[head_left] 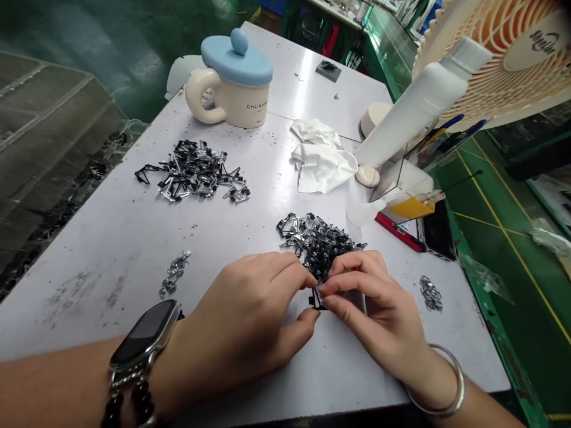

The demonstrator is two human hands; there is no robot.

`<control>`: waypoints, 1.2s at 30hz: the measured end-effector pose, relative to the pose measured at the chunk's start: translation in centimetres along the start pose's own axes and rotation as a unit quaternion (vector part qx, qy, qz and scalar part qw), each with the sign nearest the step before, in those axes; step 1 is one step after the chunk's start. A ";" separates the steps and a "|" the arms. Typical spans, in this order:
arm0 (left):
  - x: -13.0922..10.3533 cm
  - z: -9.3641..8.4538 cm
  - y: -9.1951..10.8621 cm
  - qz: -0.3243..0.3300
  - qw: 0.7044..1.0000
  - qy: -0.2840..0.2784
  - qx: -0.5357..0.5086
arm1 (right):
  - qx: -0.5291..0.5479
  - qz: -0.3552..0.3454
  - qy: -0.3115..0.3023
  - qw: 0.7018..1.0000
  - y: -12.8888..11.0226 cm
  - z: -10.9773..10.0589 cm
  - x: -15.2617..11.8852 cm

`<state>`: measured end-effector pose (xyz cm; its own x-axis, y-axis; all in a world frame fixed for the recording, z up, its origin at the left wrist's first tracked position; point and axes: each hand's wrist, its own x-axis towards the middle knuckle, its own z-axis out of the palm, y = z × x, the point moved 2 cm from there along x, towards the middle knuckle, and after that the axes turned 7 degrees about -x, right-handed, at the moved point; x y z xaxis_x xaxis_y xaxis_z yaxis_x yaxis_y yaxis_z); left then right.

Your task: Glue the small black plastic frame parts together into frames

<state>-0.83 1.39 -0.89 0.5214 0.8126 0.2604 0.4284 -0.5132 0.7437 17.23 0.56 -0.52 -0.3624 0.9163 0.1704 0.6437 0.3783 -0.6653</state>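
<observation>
Between my two hands is a small black metal part (316, 299), low in front of a dark pile. My left hand (254, 315), with a watch at the wrist, pinches it between thumb and index finger. The fingertips of my right hand (379, 315) close on the same part from the right; any tiny piece in them is too small to name. Just beyond my fingers lies a pile of black and silver parts (321, 244). Another such pile (196, 169) sits farther left. Small silver pieces (175, 273) lie left of my left hand, and more silver pieces (430, 293) lie at right.
A lidded mug (241, 95) stands at the back left of the white table (267, 208). White cloths (321, 160), a white bottle (414, 101), a clear pen holder (405, 184) and a red-edged box (401, 232) are at right, below a large fan (504, 53).
</observation>
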 end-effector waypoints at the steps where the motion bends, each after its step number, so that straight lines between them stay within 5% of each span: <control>1: 0.0 0.1 0.0 0.003 1.000 0.002 0.001 | 0.000 0.004 0.000 1.000 0.0 0.0 0.0; 36: 0.2 0.2 -0.3 0.019 1.000 0.018 -0.005 | 0.030 0.036 -0.019 0.999 -0.1 0.2 0.1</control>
<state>-0.71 1.64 -1.19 0.5092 0.8027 0.3103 0.4025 -0.5408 0.7386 17.00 0.64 -0.61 -0.3426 0.9348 0.0935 0.6273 0.3018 -0.7179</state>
